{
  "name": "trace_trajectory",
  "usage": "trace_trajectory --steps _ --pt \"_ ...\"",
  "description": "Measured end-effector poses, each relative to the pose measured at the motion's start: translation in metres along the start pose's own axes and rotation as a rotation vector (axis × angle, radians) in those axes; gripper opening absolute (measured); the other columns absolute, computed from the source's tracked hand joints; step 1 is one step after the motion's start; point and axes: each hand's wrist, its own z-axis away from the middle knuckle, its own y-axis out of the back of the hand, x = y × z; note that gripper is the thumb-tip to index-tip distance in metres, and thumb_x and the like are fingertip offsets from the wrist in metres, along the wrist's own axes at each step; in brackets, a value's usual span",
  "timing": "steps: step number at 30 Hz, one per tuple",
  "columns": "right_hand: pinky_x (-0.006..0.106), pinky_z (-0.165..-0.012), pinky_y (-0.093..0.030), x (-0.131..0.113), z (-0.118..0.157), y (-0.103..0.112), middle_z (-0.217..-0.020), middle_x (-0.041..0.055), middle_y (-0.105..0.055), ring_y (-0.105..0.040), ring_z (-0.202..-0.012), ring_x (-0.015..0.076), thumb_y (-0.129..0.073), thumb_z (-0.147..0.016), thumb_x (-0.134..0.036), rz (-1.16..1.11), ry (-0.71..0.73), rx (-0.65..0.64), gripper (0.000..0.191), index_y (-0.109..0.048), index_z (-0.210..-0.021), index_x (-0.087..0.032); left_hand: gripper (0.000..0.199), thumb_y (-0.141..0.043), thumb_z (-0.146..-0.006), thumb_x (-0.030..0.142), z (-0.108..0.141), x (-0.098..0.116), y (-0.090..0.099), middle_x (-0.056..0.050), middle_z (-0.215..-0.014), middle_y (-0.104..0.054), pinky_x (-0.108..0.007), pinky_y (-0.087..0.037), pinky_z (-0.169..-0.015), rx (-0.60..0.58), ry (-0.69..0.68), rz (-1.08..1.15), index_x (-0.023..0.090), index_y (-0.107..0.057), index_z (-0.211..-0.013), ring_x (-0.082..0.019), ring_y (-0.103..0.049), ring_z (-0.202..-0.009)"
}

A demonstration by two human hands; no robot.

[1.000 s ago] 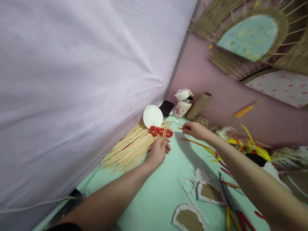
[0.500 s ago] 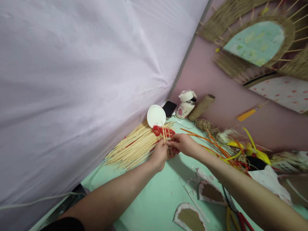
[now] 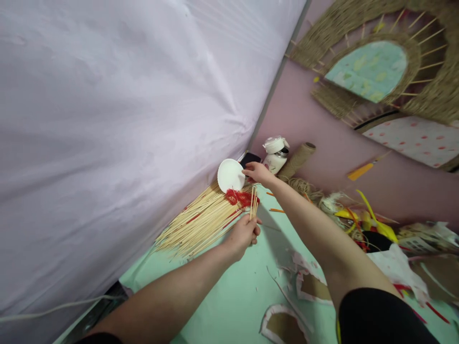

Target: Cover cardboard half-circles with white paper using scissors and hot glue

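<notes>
My left hand (image 3: 245,235) is closed around several short bamboo sticks (image 3: 254,198), which stand upright out of the fist above the table. Farther back, my right hand (image 3: 258,174) reaches to the right edge of a round white dish (image 3: 230,176), its fingers partly spread. Whether the fingertips touch the rim I cannot tell. Below the dish lies a red mesh bundle (image 3: 239,198). A wide spread of long bamboo sticks (image 3: 199,220), a few of them red, lies left of my left hand.
A dark phone (image 3: 250,158), a white bottle (image 3: 275,155) and a twine roll (image 3: 297,160) stand at the back. Padded half-round pieces (image 3: 283,327) lie in front. Yellow strips (image 3: 385,231) and scraps crowd the right. Woven pieces (image 3: 419,71) hang on the pink wall.
My right hand has left the short sticks and moved up and away to the white dish. My left hand keeps the sticks and has shifted slightly.
</notes>
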Motion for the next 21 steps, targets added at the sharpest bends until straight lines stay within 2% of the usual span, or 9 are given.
trace_trajectory --steps 3,5,8,11,14,16,18,21 --pt "0.021 -0.048 -0.041 0.000 -0.010 -0.002 -0.071 0.0032 -0.064 -0.052 -0.049 0.0081 -0.067 -0.076 -0.024 -0.025 0.074 0.071 0.020 -0.064 -0.092 -0.011 0.014 -0.042 -0.090 0.030 0.000 0.002 0.001 0.007 -0.056 -0.043 -0.020 -0.024 -0.045 0.006 0.010 -0.017 0.018 -0.047 -0.085 -0.004 -0.026 -0.038" --pt "0.021 -0.050 -0.041 0.000 -0.004 0.010 -0.066 0.0008 -0.061 -0.050 -0.051 0.0087 -0.064 -0.077 -0.029 -0.056 0.183 0.202 0.017 -0.064 -0.084 -0.013 0.014 -0.040 -0.090 0.028 0.000 0.002 0.001 0.006 -0.057 -0.044 -0.020 -0.024 -0.045 0.007 0.012 -0.035 0.017 -0.047 -0.085 -0.004 -0.028 -0.038" --pt "0.023 -0.054 -0.043 0.005 0.019 0.047 -0.072 0.0025 -0.063 -0.053 -0.057 0.0113 -0.057 -0.080 -0.037 -0.032 0.316 0.457 0.025 -0.063 -0.091 -0.015 0.015 -0.041 -0.089 0.030 0.001 0.002 0.000 0.006 -0.059 -0.046 -0.020 -0.026 -0.046 0.006 0.005 -0.073 0.017 -0.048 -0.085 -0.004 -0.032 -0.039" --pt "0.025 -0.058 -0.043 0.023 0.049 0.094 -0.076 0.0043 -0.064 -0.056 -0.063 0.0143 -0.055 -0.080 -0.040 0.145 0.323 0.642 0.029 -0.063 -0.093 -0.015 0.015 -0.042 -0.089 0.030 0.002 0.002 -0.001 0.005 -0.061 -0.047 -0.020 -0.027 -0.047 0.002 -0.011 -0.121 0.017 -0.049 -0.085 -0.004 -0.035 -0.041" --pt "0.028 -0.060 -0.042 0.051 0.076 0.135 -0.071 0.0044 -0.063 -0.056 -0.064 0.0170 -0.057 -0.078 -0.035 0.443 0.159 0.578 0.022 -0.064 -0.086 -0.016 0.016 -0.038 -0.090 0.026 0.003 0.002 -0.002 0.005 -0.062 -0.048 -0.021 -0.026 -0.047 -0.008 -0.033 -0.166 0.017 -0.049 -0.085 -0.005 -0.035 -0.041" --pt "0.031 -0.062 -0.041 0.065 0.089 0.150 -0.071 0.0077 -0.064 -0.056 -0.066 0.0197 -0.058 -0.077 -0.028 0.691 0.019 0.479 0.015 -0.065 -0.081 -0.015 0.016 -0.035 -0.090 0.024 0.003 0.002 -0.003 0.005 -0.063 -0.048 -0.021 -0.026 -0.047 -0.014 -0.045 -0.199 0.017 -0.049 -0.086 -0.005 -0.035 -0.042" --pt "0.033 -0.065 -0.042 0.069 0.095 0.152 -0.080 0.0141 -0.065 -0.058 -0.073 0.0231 -0.056 -0.079 -0.025 0.862 0.015 0.450 0.016 -0.066 -0.084 -0.013 0.017 -0.033 -0.091 0.025 0.004 0.001 -0.003 0.005 -0.064 -0.048 -0.021 -0.026 -0.047 -0.019 -0.051 -0.266 0.017 -0.048 -0.087 -0.006 -0.035 -0.043" --pt "0.035 -0.070 -0.045 0.050 0.093 0.128 -0.091 0.0167 -0.066 -0.061 -0.082 0.0258 -0.053 -0.083 -0.026 0.880 0.196 0.384 0.021 -0.067 -0.093 -0.013 0.021 -0.032 -0.092 0.029 0.008 -0.001 -0.002 0.003 -0.066 -0.052 -0.022 -0.032 -0.052 -0.027 -0.147 -0.530 0.019 -0.050 -0.088 -0.009 -0.043 -0.052"
